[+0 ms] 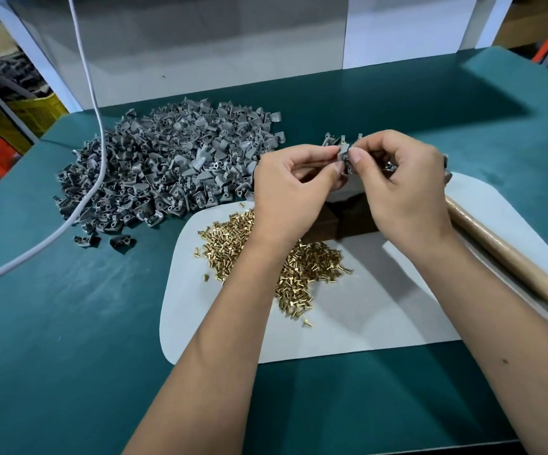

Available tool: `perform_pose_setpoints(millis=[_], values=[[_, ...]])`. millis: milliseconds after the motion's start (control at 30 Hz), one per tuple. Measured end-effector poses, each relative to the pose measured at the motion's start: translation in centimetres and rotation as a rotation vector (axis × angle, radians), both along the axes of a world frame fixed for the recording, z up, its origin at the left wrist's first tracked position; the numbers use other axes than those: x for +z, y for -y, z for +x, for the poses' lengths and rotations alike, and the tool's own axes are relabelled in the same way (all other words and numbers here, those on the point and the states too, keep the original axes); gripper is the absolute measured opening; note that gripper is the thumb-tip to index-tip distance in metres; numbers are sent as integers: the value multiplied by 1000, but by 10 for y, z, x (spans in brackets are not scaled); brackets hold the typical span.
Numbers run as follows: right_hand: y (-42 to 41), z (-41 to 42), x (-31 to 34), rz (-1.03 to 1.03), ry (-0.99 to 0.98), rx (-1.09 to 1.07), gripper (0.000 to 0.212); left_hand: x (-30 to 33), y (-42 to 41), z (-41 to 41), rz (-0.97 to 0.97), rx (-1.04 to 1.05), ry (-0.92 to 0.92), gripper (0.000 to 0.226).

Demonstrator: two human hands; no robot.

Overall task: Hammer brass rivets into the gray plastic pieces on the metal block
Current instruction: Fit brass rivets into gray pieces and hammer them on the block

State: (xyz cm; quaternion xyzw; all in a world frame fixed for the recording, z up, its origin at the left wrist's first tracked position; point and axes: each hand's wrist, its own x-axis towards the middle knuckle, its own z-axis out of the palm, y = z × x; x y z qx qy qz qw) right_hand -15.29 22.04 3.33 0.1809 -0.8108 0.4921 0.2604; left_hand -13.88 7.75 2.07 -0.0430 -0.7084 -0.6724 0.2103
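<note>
Left hand [290,188] and right hand [397,182] are raised together, both pinching one gray piece [344,156], probably seating a rivet before hammering; rivet itself not visible. Block [348,188] mostly hidden just below. Rivets [302,261] heaped on the mat [381,307], pile [167,165] left, handle [512,257] right: all near.

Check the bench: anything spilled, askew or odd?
One oddity: a white cable lies across the gray plastic pile. A few brass rivets sit loose beside their heap, still on the white mat.
</note>
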Motion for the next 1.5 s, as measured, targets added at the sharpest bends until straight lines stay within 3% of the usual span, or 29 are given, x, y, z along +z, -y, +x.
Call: perform_pose_setpoints(millis=[467, 1100, 1333, 1500], values=[[-1, -1, 0, 93, -31, -60, 8, 1, -5, 0, -43, 37, 20, 15], [-1, 0, 1, 102, 28, -38, 8, 2, -8, 2, -269, 130, -14, 15], [-2, -1, 2, 120, 43, 22, 10, 0, -8, 2, -253, 117, -18, 26], [-2, 0, 2, 74, 53, 46, 11, -2, -6, 2, -230, 124, -38, 17]])
